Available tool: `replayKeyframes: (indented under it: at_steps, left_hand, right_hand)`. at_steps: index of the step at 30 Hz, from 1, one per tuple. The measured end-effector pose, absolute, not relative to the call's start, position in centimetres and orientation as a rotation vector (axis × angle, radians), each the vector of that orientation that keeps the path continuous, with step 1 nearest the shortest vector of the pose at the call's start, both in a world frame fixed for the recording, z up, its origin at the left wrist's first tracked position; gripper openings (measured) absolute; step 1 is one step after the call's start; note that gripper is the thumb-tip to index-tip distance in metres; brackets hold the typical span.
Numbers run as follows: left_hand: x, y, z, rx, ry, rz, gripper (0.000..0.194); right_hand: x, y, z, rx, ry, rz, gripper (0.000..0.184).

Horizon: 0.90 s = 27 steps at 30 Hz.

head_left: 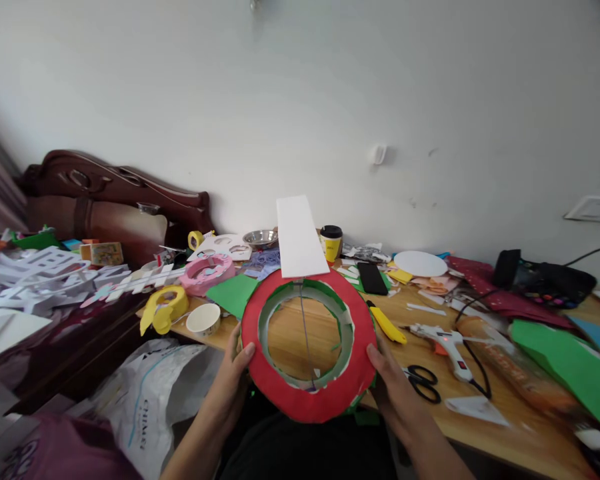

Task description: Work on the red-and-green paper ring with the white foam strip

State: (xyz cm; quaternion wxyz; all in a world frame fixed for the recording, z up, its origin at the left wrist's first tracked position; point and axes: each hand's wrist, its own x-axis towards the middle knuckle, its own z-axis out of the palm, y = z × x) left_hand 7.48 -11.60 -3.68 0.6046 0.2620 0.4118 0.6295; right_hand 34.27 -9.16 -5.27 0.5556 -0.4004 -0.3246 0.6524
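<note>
Lower centre: the left hand (231, 370) and right hand (391, 379), fingers pinching opposite sides of a red paper-faced ring (307, 405), best grip lightly, evenly.

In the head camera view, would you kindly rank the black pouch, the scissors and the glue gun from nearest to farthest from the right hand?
1. Scissors: just to the right of the right hand.
2. Glue gun: farther right, beyond the scissors.
3. Black pouch: at the far right, toward the wall.
</note>
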Motion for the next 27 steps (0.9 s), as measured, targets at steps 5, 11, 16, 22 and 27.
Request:
replayKeyframes:
  at_steps: [5, 11, 16, 22, 27]
  left_hand:
    - [7.6, -12.0, -3.2, 0.622, 0.926, 1.502, 0.104]
    - [7.8, -12.2, -2.9, 0.635, 0.885, 1.525, 0.111]
    - [7.6, -12.3, -2.9, 0.608, 0.861, 1.528, 0.114]
    - [7.6, -12.3, -2.5, 0.641, 0.824, 1.519, 0.115]
    - [7.0, -12.6, -3.4, 0.747, 0.772, 1.545, 0.115]
  right_hand:
    - [34.1, -9.5, -4.6, -0.967, -0.743, 1.519, 0.079]
    - [34.1, -9.7, -4.3, -0.977, -0.721, 1.494, 0.081]
    - [34.2, -9.8, -4.4, -0.943, -0.746, 1.508, 0.085]
    - [33.8, -10.0, -4.2, -0.895, -0.738, 1.487, 0.094]
    - [33.9, -10.8, -4.3, -0.888, -0.877, 1.395, 0.099]
